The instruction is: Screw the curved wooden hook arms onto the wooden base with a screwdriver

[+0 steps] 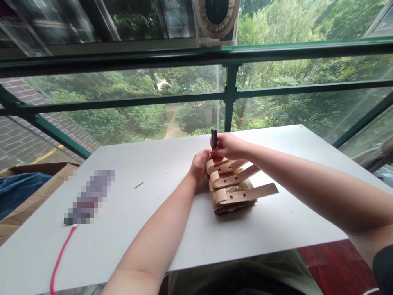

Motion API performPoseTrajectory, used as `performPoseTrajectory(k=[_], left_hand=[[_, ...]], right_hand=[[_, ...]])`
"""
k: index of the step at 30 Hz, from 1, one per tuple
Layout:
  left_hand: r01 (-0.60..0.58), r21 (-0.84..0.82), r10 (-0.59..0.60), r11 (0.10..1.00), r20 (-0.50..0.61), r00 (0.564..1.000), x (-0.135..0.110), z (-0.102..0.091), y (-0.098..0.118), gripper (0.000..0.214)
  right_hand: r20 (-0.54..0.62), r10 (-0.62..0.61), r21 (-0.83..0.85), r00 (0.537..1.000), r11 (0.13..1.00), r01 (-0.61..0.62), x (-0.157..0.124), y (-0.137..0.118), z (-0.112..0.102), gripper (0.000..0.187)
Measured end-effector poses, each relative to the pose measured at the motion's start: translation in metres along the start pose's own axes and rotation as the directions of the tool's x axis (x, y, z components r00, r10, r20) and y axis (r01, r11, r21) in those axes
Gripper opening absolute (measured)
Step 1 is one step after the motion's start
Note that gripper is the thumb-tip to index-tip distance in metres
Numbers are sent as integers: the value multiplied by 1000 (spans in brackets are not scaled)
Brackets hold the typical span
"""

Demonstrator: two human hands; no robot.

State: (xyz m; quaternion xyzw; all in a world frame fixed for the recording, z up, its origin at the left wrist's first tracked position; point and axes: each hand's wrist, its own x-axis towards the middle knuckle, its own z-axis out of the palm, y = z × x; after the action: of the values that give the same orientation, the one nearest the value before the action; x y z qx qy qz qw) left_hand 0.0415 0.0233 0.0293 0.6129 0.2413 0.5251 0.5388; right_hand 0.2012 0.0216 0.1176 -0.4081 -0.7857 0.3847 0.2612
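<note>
My right hand point(229, 146) is closed around an upright screwdriver point(214, 137) with a black handle end and red lower down. Its tip is hidden behind my fingers and the wood. At the far left corner of a brown, tape-wrapped block point(235, 211), my left hand point(200, 164) grips the rounded end of the farthest wooden hook, most of its fingers out of sight. Several pale wooden hooks lie side by side across the block. The nearest wooden hook point(254, 194) and the middle wooden hook point(233, 178) each show two dark screws or screw holes.
A small thin metal piece point(138, 185) lies on the white table point(166, 213), left of my arms. Farther left are a blurred-out object point(92, 192) and a red cord point(61, 254). A cardboard box point(46, 184) stands beyond the left edge. Green window railings point(230, 98) rise behind.
</note>
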Motion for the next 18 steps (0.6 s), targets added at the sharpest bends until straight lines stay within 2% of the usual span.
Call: performPoseTrajectory(k=[8,18], left_hand=[[-69,122,62,990,58,996,-1,0,11,57],[-69,143,67,987,15,998,-1,1,7,61]], right_hand=[[9,-2,-20,1000,1000,2,3,0,2,18],[18,-19,-86,1000,996,21,4,3,4,15]])
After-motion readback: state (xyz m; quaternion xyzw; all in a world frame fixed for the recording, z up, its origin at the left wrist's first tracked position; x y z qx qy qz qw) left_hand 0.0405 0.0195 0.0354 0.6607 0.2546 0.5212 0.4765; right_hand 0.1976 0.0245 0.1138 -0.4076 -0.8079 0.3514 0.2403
